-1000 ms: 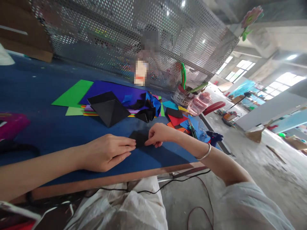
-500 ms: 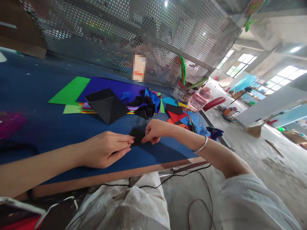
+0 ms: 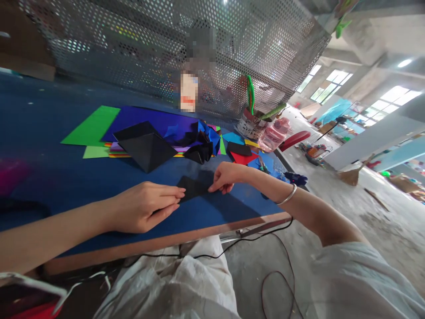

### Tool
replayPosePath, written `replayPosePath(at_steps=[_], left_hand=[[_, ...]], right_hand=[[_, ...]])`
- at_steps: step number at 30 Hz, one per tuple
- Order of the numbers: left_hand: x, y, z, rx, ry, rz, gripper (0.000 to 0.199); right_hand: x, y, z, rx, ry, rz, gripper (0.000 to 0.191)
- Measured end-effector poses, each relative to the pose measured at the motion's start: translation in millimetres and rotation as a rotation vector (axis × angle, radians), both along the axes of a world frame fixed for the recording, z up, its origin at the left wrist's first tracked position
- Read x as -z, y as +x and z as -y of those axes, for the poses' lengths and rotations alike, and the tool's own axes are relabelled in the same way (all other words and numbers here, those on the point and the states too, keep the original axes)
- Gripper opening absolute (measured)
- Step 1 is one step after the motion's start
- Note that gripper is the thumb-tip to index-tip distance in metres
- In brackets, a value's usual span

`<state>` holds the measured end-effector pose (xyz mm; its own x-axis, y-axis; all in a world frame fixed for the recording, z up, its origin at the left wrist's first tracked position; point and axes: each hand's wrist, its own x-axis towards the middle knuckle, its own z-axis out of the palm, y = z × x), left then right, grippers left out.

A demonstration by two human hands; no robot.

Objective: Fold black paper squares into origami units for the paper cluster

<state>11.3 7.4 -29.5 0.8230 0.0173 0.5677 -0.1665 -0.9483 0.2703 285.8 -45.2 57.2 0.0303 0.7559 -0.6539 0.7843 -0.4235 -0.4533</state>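
Touching black paper (image 3: pixel 193 188) | left hand (image 3: pixel 146 206): fingers flat, thumb apart | right hand (image 3: pixel 227 176): fingers bunched, grip unclear

The small black paper (image 3: pixel 194 188) lies flat, dark and plain, between the left hand (image 3: pixel 146 206) and the right hand (image 3: pixel 226 176). Its left end meets the left hand's fingertips; its other end runs toward the right hand's fingertips (shadow blurs that edge, so contact there is hard to tell).
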Motion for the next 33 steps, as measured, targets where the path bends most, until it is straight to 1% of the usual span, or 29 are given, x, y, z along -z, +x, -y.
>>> replayPosePath(at_steps=[2, 5, 9, 13, 15, 17, 19, 20, 21, 24, 25, 27, 29, 31, 33], left_hand=[[-2.9, 0.4, 1.2, -0.003, 0.029, 0.005, 0.029], [-3.4, 0.6, 1.6, -0.004, 0.035, 0.018, 0.029], [5.6, -0.1, -2.2, 0.007, -0.004, 0.018, 0.029], [18.2, 0.0, -6.3, 0.007, -0.014, 0.042, 0.030], [20.8, 0.6, -6.1, -0.002, -0.016, 0.041, 0.030], [19.2, 1.8, -4.2, -0.013, -0.041, 0.039, 0.027], [13.8, 3.1, -1.8, -0.068, -0.104, 0.053, 0.025], [10.2, 3.7, -0.7, -0.122, -0.144, 0.078, 0.024], [6.3, 4.0, -0.1, -0.186, -0.189, 0.112, 0.023], [-4.6, 3.7, -0.7, -0.365, -0.356, 0.186, 0.023], [-7.1, 3.3, -1.7, -0.398, -0.429, 0.178, 0.023], [-10.0, 2.7, -4.4, -0.431, -0.593, 0.141, 0.027], [-10.4, 3.1, -7.3, -0.449, -0.720, 0.119, 0.034], [-10.3, 4.3, -9.6, -0.461, -0.792, 0.109, 0.042], [-11.9, 5.5, -10.5, -0.458, -0.846, 0.088, 0.049]], right_hand=[[-0.7, 6.7, 0.8, 0.016, 0.002, 0.010, 0.043], [0.3, 8.0, 1.4, 0.019, 0.028, 0.019, 0.043], [5.3, 9.1, 3.9, 0.002, 0.073, 0.017, 0.041], [6.3, 20.7, 9.9, -0.005, 0.082, 0.026, 0.041], [3.9, 25.1, 12.5, -0.010, 0.112, 0.042, 0.039], [1.7, 23.4, 13.6, -0.021, 0.192, 0.049, 0.030], [2.4, 14.2, 12.8, -0.051, 0.299, 0.041, 0.017], [4.4, 7.5, 11.8, -0.077, 0.351, 0.039, 0.013], [7.5, 0.1, 10.6, -0.104, 0.391, 0.037, 0.015], [20.6, -20.1, 6.7, -0.245, 0.529, 0.057, 0.040], [24.8, -24.7, 5.7, -0.272, 0.558, 0.051, 0.048], [30.9, -29.9, 4.2, -0.306, 0.601, 0.010, 0.054], [33.4, -30.7, 3.5, -0.317, 0.632, -0.029, 0.048], [34.4, -29.4, 2.8, -0.332, 0.681, -0.093, 0.037], [37.5, -28.1, 1.4, -0.364, 0.771, -0.195, 0.025]])
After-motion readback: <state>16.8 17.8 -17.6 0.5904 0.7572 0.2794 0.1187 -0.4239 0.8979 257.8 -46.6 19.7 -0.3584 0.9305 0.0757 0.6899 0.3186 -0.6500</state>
